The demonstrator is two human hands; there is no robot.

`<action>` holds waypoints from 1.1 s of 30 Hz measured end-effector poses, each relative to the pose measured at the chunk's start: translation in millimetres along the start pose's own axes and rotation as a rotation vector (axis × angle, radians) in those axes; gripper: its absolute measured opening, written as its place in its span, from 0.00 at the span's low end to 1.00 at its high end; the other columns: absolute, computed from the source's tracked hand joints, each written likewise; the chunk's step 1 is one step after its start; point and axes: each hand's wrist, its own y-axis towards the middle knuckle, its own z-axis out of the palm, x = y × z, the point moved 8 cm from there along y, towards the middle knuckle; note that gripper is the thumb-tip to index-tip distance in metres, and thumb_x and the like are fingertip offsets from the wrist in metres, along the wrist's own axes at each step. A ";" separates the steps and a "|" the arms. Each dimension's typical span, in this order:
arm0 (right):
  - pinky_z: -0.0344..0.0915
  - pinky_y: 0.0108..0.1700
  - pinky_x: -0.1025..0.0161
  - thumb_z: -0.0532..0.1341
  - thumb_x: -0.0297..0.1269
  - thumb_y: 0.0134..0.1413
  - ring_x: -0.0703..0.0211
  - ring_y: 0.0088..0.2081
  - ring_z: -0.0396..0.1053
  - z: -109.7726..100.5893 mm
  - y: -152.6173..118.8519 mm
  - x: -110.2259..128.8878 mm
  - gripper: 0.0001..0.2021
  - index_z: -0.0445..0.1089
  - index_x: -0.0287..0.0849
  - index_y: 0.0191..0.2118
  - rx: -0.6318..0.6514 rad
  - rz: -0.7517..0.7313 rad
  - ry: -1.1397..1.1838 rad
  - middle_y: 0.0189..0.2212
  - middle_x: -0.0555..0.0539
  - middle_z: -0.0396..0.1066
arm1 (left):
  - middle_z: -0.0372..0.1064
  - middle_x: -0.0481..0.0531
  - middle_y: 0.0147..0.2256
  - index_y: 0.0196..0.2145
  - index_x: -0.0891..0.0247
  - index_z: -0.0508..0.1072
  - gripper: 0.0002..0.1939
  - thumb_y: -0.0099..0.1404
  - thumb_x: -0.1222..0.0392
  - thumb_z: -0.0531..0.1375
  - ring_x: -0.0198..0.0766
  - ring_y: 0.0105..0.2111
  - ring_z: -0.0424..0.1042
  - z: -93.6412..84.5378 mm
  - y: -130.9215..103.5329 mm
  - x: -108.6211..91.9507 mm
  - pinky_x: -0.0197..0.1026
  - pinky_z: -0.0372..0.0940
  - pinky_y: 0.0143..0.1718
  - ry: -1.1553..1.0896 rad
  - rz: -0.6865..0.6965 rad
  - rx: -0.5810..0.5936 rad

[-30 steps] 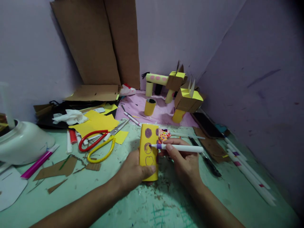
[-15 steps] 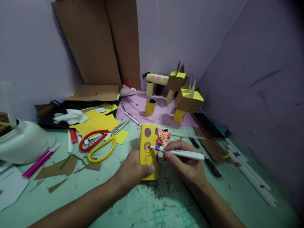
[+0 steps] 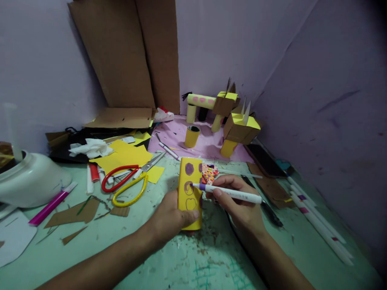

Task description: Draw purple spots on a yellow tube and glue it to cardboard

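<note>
My left hand (image 3: 172, 213) is closed around the lower part of a yellow paper-covered tube (image 3: 190, 177), holding it upright over the table. Purple-brown spots run down its front: the top one is filled, the middle one partly coloured, the lowest just an outline. In my right hand (image 3: 238, 201) is a white marker (image 3: 238, 194) with a purple collar, its tip touching the middle spot. Scissors (image 3: 127, 183) with one red and one yellow handle lie left of the tube. Behind it, a short yellow tube (image 3: 192, 137) stands on pink paper (image 3: 169, 133).
A giraffe-like cardboard figure (image 3: 202, 100) and a box head on a yellow tube (image 3: 242, 128) stand at the back. Yellow paper (image 3: 127, 155), cardboard scraps (image 3: 75, 213) and a white pot (image 3: 36, 181) are left. A phone (image 3: 266, 159) and several white markers (image 3: 320, 225) lie right.
The marker tip has shifted slightly within the middle spot, and the marker tilts a little differently. My left hand still holds the tube in the same way.
</note>
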 end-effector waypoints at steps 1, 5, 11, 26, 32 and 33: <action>0.66 0.22 0.67 0.67 0.39 0.48 0.59 0.21 0.72 0.2 -0.2 0.2 0.06 0.73 0.43 0.30 0.001 -0.005 -0.018 0.21 0.50 0.77 | 0.69 0.49 0.29 0.41 0.66 0.68 0.24 0.45 0.58 0.66 0.37 0.27 0.67 0.3 0.1 0.0 0.39 0.65 0.25 -0.005 -0.001 0.004; 0.65 0.23 0.66 0.66 0.38 0.48 0.59 0.22 0.71 -1.3 -1.4 2.1 0.05 0.74 0.43 0.29 -0.022 0.014 -0.087 0.22 0.49 0.77 | 0.68 0.49 0.28 0.39 0.66 0.69 0.22 0.45 0.58 0.67 0.37 0.26 0.67 1.3 0.8 -1.7 0.39 0.64 0.24 -0.011 0.009 0.012; 0.64 0.23 0.65 0.65 0.37 0.47 0.59 0.20 0.71 1.8 -3.3 5.5 0.04 0.76 0.43 0.27 0.005 0.028 -0.082 0.20 0.49 0.77 | 0.70 0.50 0.30 0.42 0.67 0.69 0.25 0.45 0.58 0.67 0.37 0.27 0.67 1.9 2.3 -0.9 0.38 0.64 0.25 -0.024 0.011 0.024; 0.64 0.26 0.67 0.66 0.37 0.48 0.61 0.23 0.71 0.0 -3.8 -3.1 0.04 0.76 0.44 0.29 0.003 0.074 0.036 0.21 0.50 0.77 | 0.69 0.51 0.30 0.42 0.66 0.67 0.25 0.46 0.57 0.66 0.38 0.26 0.68 0.1 2.5 2.6 0.41 0.65 0.25 0.009 -0.006 0.006; 0.67 0.28 0.67 0.66 0.38 0.50 0.61 0.24 0.72 0.2 -1.7 -4.4 0.05 0.76 0.43 0.31 0.014 0.058 0.075 0.23 0.50 0.77 | 0.68 0.50 0.30 0.40 0.65 0.66 0.24 0.44 0.57 0.66 0.39 0.27 0.68 -0.2 1.9 2.6 0.41 0.66 0.24 0.023 -0.017 -0.003; 0.67 0.28 0.67 0.66 0.38 0.51 0.61 0.25 0.73 0.2 -1.8 -4.6 0.05 0.76 0.43 0.31 0.014 0.057 0.086 0.23 0.50 0.76 | 0.68 0.50 0.29 0.40 0.65 0.66 0.24 0.44 0.57 0.66 0.39 0.26 0.68 0.1 1.8 1.9 0.41 0.66 0.24 0.026 -0.014 -0.002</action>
